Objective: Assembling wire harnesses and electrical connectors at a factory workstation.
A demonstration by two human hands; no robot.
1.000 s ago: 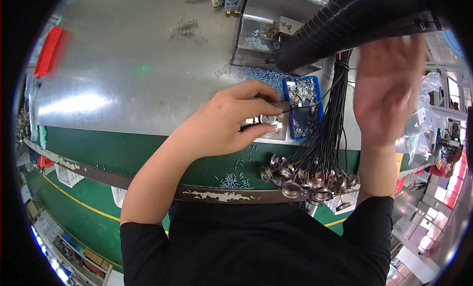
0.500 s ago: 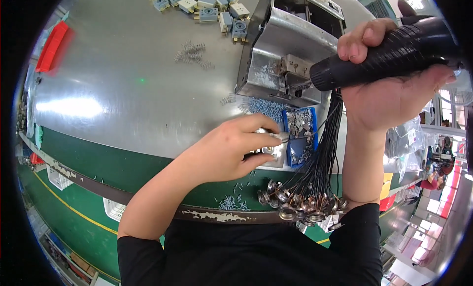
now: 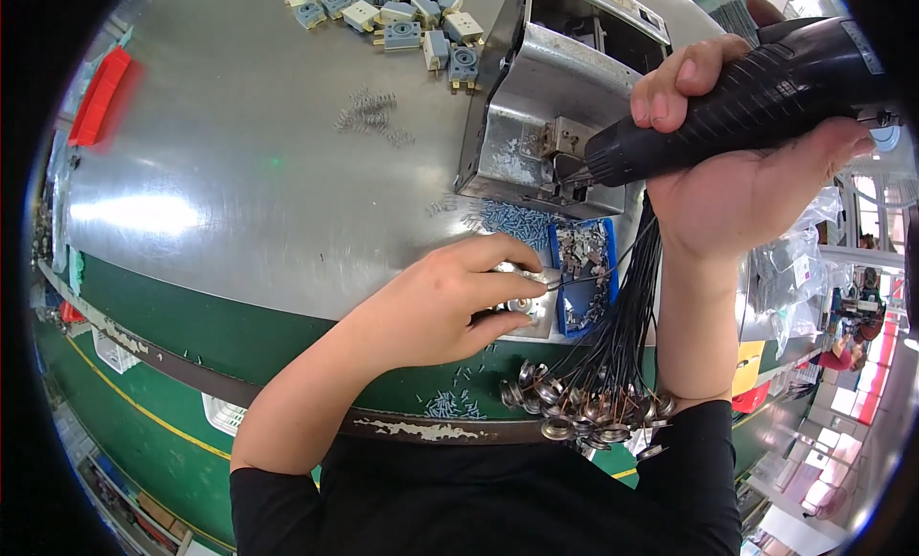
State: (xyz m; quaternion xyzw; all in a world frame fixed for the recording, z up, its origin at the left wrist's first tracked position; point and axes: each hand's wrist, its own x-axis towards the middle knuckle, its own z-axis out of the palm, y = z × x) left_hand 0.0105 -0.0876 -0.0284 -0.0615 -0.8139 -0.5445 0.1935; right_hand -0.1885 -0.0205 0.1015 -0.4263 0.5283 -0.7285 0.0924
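My right hand (image 3: pixel 704 206) is wrapped round a thick black electric screwdriver (image 3: pixel 766 94), held nearly level. Its thin bit points left at the small metal outlet block (image 3: pixel 567 137) on the front of a metal screw feeder (image 3: pixel 574 82); whether the bit touches it I cannot tell. Lower down, my left hand (image 3: pixel 455 293) pinches a small round metal part (image 3: pixel 518 305) against a flat metal plate (image 3: pixel 544 318) on the table edge. A black wire runs from that part towards the bundle of black wires (image 3: pixel 639 293). My fingers partly cover the part.
A blue tray (image 3: pixel 614 269) of small metal pieces stands beside the plate, with a heap of bluish screws (image 3: pixel 517 223) behind it. Loose springs (image 3: pixel 369 113) and grey-and-white socket units (image 3: pixel 402 34) lie farther back. Round metal caps (image 3: pixel 584 408) hang at the near edge, by scattered screws (image 3: pixel 450 404).
My right hand has shifted slightly left with the screwdriver, its nose now nearer the feeder's outlet. The left hand stays almost where it was, on the part.
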